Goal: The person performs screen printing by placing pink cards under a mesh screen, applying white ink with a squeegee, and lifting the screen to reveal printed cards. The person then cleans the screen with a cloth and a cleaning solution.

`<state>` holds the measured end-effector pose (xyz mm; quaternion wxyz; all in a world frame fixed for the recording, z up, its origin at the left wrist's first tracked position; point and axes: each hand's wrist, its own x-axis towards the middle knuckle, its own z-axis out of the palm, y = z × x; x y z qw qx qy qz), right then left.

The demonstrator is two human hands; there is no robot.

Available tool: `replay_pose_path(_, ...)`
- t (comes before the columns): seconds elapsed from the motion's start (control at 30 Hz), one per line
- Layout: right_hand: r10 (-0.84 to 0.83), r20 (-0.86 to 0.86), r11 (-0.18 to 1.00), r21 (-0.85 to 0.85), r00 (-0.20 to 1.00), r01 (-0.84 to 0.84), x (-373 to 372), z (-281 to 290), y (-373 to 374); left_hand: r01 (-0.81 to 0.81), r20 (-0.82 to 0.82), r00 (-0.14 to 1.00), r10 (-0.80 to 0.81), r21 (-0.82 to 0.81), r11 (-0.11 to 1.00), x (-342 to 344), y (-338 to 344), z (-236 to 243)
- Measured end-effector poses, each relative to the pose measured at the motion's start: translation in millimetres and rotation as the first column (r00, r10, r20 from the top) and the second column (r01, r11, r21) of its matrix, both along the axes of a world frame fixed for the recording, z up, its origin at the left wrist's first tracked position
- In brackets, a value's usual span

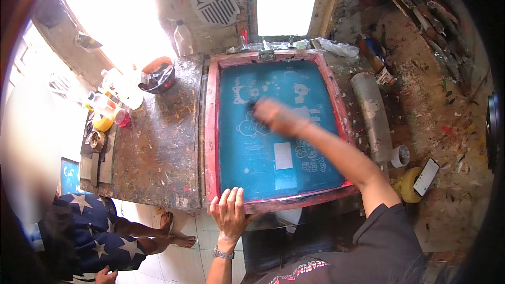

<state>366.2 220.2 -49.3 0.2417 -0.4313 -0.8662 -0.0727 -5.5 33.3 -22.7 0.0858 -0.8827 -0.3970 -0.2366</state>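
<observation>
A silk-screen printing frame (212, 126) with reddish wooden sides lies before me on the bench. Its blue-green mesh (236, 173) carries pale cartoon figures and a small white rectangle. My left hand (230, 213) grips the near left corner, fingers over the wood and thumb to the side. Over the upper middle of the mesh is my right hand (279, 117), blurred by motion. Its fingers are closed around a small dark thing (255, 107) that I cannot make out. A hinge clamp (266, 54) sits at the far side of the frame.
Left on the stained bench (152, 152) stand a dark bowl (159, 76) with tools and several bottles and cups. At right are a grey cylinder (372, 110), a yellow tape roll (410, 185) and a phone (426, 176). Another person in star-patterned shorts (100, 231) is at lower left.
</observation>
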Motion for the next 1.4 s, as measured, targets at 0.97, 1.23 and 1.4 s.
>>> replay_pose_path(0.97, -0.095, 0.045, 0.951, -0.292, 0.994, 0.104, -7, 20, -89, -0.002, 0.031, 1.000, 0.003, -0.028, 1.000, -3, -1, 1)
replay_pose_path(1.23, -0.447, -0.056, 0.860, -0.303, 0.893, 0.411, 8, 41, -102, 0.002, 0.040, 0.999, -0.002, -0.013, 1.000, -3, 1, 3)
replay_pose_path(1.4, -0.007, -0.204, 0.826, -0.552, 0.979, -0.110, -20, 60, -170, 0.002, 0.062, 0.998, -0.001, -0.010, 1.000, -2, -1, 1)
